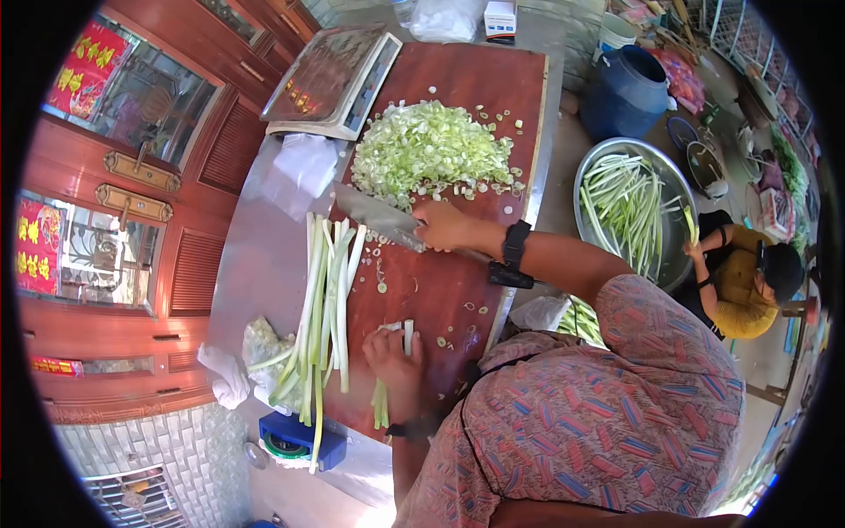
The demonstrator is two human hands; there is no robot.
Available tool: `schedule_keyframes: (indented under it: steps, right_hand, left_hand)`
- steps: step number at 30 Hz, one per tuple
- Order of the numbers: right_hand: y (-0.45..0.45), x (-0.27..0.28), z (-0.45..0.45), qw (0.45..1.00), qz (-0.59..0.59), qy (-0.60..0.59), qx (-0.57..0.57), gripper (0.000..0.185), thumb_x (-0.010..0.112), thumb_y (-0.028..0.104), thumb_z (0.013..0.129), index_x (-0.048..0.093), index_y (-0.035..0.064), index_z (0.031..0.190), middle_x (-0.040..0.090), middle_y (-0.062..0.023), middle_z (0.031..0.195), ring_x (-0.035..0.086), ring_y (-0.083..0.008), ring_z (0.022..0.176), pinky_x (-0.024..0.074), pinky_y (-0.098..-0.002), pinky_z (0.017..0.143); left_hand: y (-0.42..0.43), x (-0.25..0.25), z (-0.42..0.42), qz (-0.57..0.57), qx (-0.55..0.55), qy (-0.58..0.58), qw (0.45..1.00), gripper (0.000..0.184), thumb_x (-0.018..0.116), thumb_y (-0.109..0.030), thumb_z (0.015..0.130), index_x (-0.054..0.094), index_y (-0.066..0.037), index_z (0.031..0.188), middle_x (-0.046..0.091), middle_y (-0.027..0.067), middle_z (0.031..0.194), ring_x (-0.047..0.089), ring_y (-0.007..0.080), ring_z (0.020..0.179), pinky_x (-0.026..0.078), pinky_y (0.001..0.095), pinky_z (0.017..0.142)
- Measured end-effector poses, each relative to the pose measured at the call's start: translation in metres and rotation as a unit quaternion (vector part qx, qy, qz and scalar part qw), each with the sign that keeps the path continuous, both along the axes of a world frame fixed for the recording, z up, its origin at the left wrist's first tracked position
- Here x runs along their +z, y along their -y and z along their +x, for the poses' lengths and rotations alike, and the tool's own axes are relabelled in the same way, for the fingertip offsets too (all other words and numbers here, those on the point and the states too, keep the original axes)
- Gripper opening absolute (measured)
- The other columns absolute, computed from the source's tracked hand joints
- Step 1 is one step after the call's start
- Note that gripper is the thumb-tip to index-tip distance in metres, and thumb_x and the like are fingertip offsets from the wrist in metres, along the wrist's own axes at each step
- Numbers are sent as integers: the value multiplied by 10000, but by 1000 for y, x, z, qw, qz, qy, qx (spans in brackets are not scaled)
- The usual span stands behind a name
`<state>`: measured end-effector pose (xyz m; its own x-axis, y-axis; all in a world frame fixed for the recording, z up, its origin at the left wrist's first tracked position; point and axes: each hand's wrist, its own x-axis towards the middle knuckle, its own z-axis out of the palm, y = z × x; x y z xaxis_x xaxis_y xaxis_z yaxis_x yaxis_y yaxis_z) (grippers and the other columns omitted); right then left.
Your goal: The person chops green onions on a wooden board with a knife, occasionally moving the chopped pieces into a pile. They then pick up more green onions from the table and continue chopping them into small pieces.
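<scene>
My right hand is closed around the handle end of a cleaver. Its broad blade lies low over the red cutting board, between the chopped scallions and a bundle of whole ones. The heap of chopped scallions is pale green and white. My left hand rests on the board with bent fingers around a few scallion stalks; their green ends show below the hand. Beside it, long whole scallions lie side by side, green ends hanging over the board's edge.
A flat scale stands behind the heap, near a white plastic bag. On the right, a metal basin holds many scallions, close to a blue barrel. A co-worker in yellow sits by the basin, holding a scallion. Red doors line the left.
</scene>
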<state>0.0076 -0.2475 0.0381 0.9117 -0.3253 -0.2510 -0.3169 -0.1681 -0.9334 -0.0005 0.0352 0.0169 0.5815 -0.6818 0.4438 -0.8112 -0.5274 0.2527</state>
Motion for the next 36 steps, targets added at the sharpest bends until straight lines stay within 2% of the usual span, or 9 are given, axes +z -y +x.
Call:
schedule_keyframes:
  steps: [7, 9, 14, 16, 19, 22, 29, 31, 36]
  right_hand:
    - [39, -8, 22, 995, -38, -48, -79, 180, 514, 91, 788, 643, 0, 877, 627, -119, 597, 609, -213, 458, 501, -351, 459]
    - [52, -3, 17, 995, -60, -45, -67, 188, 538, 136, 876, 624, -9, 959, 612, -89, 634, 600, -164, 491, 494, -320, 436]
    - [45, 3, 16, 992, -105, -28, -61, 175, 527, 129, 875, 625, -5, 932, 621, -99, 647, 603, -165, 496, 487, -317, 435]
    - [33, 4, 15, 995, -65, 4, -71, 206, 527, 119, 802, 665, 14, 911, 625, -128, 582, 608, -229, 457, 506, -368, 485]
    - [11, 10, 29, 996, 12, 10, -91, 208, 519, 105, 794, 687, 26, 888, 624, -132, 571, 620, -243, 470, 510, -372, 492]
    - [0, 2, 61, 999, -10, -24, -40, 166, 523, 102, 842, 623, -9, 915, 630, -101, 624, 593, -166, 460, 497, -316, 421]
    - [22, -17, 88, 991, -29, -83, -97, 168, 518, 72, 809, 648, -5, 883, 634, -112, 602, 594, -184, 437, 483, -332, 402]
    - [41, -18, 71, 985, 9, -52, -162, 166, 595, 84, 688, 676, 3, 808, 642, -167, 609, 660, -280, 545, 532, -388, 576]
    - [44, -10, 40, 979, -172, 27, -111, 165, 563, 109, 740, 654, -7, 814, 644, -206, 670, 662, -331, 620, 526, -405, 615]
  left_hand:
    - [0, 2, -2, 7, 17, -4, 1000, 246, 739, -192, 710, 617, -53, 872, 555, 135, 970, 507, 369, 983, 425, 482, 873]
    - [-1, 1, -2, 4, 17, -3, 1000, 244, 739, -193, 710, 618, -53, 870, 555, 135, 972, 507, 369, 982, 425, 482, 873]
    - [-1, 0, -1, -5, 17, -9, 1000, 237, 740, -188, 707, 623, -52, 860, 555, 135, 970, 507, 369, 978, 425, 481, 872]
    - [-1, -1, 0, -1, 11, 0, 1000, 239, 743, -185, 700, 625, -51, 858, 554, 135, 964, 507, 367, 972, 424, 480, 870]
    - [1, 2, -2, 7, 16, -1, 1000, 236, 744, -183, 695, 625, -52, 851, 553, 136, 960, 506, 366, 967, 423, 478, 866]
    - [-1, -1, 1, 8, 7, 7, 1000, 237, 743, -182, 695, 622, -53, 853, 553, 137, 960, 505, 366, 963, 423, 478, 860]
    - [-2, -4, -1, -6, 11, 3, 1000, 240, 736, -177, 702, 619, -55, 872, 553, 141, 959, 504, 369, 964, 419, 485, 862]
    - [-1, -2, -1, -4, 8, 7, 1000, 243, 736, -179, 704, 617, -52, 874, 552, 144, 965, 502, 370, 966, 414, 486, 867]
    - [0, -2, 2, -1, 4, -3, 1000, 249, 736, -176, 706, 616, -40, 877, 555, 149, 974, 500, 372, 979, 408, 485, 873]
